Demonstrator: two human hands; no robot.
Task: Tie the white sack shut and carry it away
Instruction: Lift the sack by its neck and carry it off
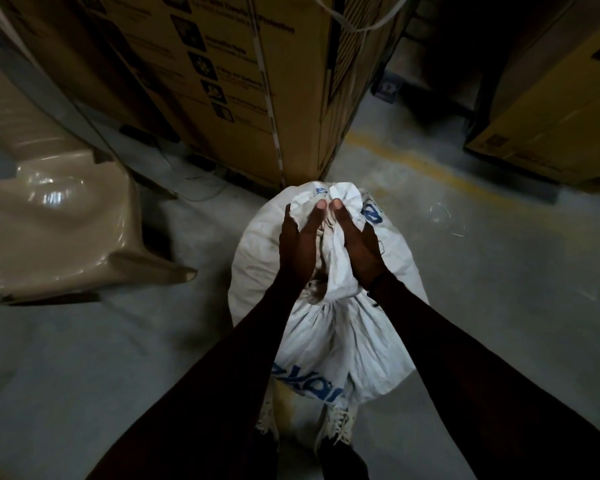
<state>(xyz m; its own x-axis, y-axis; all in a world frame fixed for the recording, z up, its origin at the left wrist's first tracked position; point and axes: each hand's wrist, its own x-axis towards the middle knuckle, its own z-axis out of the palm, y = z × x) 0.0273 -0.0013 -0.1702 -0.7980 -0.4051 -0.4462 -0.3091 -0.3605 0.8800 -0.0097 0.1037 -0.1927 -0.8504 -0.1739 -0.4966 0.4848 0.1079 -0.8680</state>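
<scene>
Here the white sack [329,327] stands on the floor [482,271] before a carton [222,81], its bunched neck grasped by left hand [300,244] and right hand [357,245].

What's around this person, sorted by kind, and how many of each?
White woven sack with blue lettering: 1
Tall brown cardboard boxes: 2
Beige plastic chair: 1
Hands gripping the sack's neck: 2
Total: 6
</scene>
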